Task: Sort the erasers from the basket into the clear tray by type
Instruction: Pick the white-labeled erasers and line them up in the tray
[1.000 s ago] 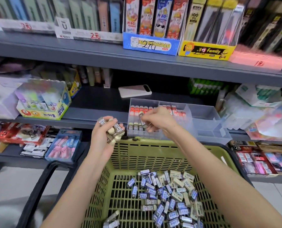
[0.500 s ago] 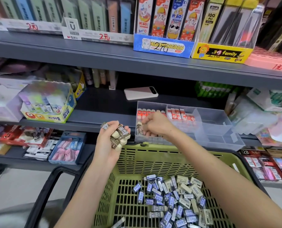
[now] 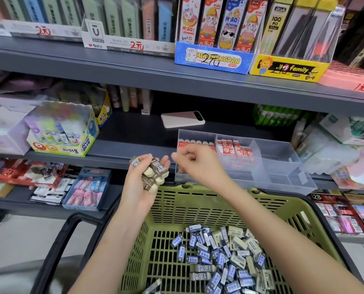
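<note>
Head view: the left hand (image 3: pixel 143 187) has its grip clamped on a bunch of brown-sleeved 2B erasers (image 3: pixel 156 171) over the basket's (image 3: pixel 219 190) far rim. The right hand (image 3: pixel 196 164) is curled just beside them, and I cannot tell whether its grip holds anything. Likely step: feeding this bunch into the clear tray (image 3: pixel 283 172) at the shelf's front edge, next pinching one for its matching compartment; the right compartments offer room, and mixed erasers (image 3: pixel 219 257) remain in the basket.
</note>
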Motion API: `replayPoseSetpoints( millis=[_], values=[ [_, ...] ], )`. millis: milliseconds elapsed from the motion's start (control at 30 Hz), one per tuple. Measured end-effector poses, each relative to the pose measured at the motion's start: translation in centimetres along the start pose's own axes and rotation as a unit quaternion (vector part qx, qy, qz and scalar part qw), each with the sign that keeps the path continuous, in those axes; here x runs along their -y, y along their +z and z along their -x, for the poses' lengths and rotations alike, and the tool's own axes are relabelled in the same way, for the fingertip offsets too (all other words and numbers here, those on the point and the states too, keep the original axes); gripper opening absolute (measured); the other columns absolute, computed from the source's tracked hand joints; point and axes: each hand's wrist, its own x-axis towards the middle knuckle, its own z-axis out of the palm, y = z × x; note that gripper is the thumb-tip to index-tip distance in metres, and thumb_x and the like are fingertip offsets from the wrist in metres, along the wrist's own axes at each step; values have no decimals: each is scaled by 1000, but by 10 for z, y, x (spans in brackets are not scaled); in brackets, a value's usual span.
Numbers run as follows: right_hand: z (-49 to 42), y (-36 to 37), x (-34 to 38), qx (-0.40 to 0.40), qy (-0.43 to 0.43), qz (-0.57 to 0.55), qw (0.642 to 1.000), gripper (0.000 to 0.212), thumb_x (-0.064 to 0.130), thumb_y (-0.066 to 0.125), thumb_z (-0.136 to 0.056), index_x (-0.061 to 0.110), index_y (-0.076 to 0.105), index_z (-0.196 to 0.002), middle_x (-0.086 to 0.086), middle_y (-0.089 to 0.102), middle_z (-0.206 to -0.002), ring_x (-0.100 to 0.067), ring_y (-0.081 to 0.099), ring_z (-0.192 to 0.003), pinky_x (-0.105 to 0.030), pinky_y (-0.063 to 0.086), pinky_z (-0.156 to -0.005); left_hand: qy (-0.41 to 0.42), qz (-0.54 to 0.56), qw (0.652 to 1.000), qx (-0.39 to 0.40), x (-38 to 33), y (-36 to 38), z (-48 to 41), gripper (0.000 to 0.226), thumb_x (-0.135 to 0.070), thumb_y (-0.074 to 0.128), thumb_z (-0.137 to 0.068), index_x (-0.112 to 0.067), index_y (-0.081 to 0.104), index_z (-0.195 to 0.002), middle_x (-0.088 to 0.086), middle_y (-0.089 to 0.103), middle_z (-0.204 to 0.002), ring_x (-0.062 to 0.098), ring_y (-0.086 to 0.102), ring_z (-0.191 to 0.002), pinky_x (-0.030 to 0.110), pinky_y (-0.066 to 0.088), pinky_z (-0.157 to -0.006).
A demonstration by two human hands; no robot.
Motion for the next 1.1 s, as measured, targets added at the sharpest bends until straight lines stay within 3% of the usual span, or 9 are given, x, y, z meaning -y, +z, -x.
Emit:
replayPoseSetpoints(
  millis=[100, 167, 367, 567, 700, 800, 867, 1000, 1100],
  values=[
    [19, 13, 11, 60, -6, -31, 998, 20, 43, 69, -77, 28, 63, -67, 8, 60, -55, -3, 54, -54, -27, 47, -60, -2, -11, 1000, 14, 2, -1, 0, 6, -8, 55, -91, -7, 53, -97, 14, 67, -89, 31, 69, -97, 42, 58, -80],
    [21, 19, 12, 51, -4, -33, 998, 15, 37, 71, -77, 25, 63, -72, 9, 58, -59, -5, 52, -57, -29, 46, -63, 6, -16, 1000, 24, 2, -3, 0, 7, -8, 58, -87, -8, 55, -93, 13, 71, -86, 32, 68, -99, 42, 58, -76],
    [17, 16, 10, 33, -26, 2, 999, 11, 27, 64, -82, 27, 68, -92, 19, 53, -61, 7, 48, -56, -17, 36, -56, 26, -128, 988, 83, 4, -1, 5, 2, -14, 64, -75, -16, 64, -77, 8, 71, -85, 23, 71, -82, 34, 58, -64],
    [8, -5, 12, 38, 3, -52, 998, 15, 12, 66, -71, 24, 58, -74, 7, 59, -61, -9, 57, -54, -38, 53, -61, -16, -47, 996, 80, 6, 1, 5, 6, -14, 63, -76, -10, 60, -80, 15, 70, -90, 32, 69, -93, 40, 59, -76],
    [-4, -36, -4, -5, 47, -111, 993, 27, 9, 71, -75, 23, 55, -93, -2, 58, -60, -16, 55, -43, -32, 51, -50, -1, -56, 998, 34, 3, -4, 2, 18, -23, 68, -72, -9, 60, -81, 5, 62, -70, 15, 64, -60, 27, 54, -54],
    [-14, -39, -14, 9, 53, 3, 999, 26, 19, 77, -74, 16, 60, -93, -1, 61, -55, -15, 53, -40, -30, 48, -50, 22, -120, 993, 8, 3, -7, -1, 19, -34, 70, -71, -16, 70, -72, 0, 59, -63, 11, 57, -52, 23, 48, -47],
    [-18, -31, -18, 25, 52, 65, 996, 27, 23, 77, -74, 12, 61, -93, -1, 60, -59, -17, 55, -47, -28, 48, -55, 26, -137, 990, 5, 3, -8, -1, 20, -40, 70, -70, -20, 73, -69, -2, 59, -62, 11, 58, -52, 23, 48, -47],
    [-23, -14, -26, 41, 37, 113, 992, 24, 28, 74, -77, 15, 60, -91, -4, 59, -80, -19, 58, -86, -33, 50, -81, 18, -135, 991, -2, 2, -7, -1, 31, -49, 65, -72, -19, 72, -71, -1, 57, -62, 12, 57, -52, 24, 48, -47],
    [-25, -6, -31, 41, 29, 128, 990, 22, 26, 69, -82, 11, 61, -97, -1, 58, -82, -18, 56, -85, -28, 44, -76, -3, -118, 993, -7, 1, -4, 0, 41, -54, 58, -73, -14, 68, -74, 1, 56, -62, 13, 56, -51, 24, 47, -44]
  ],
)
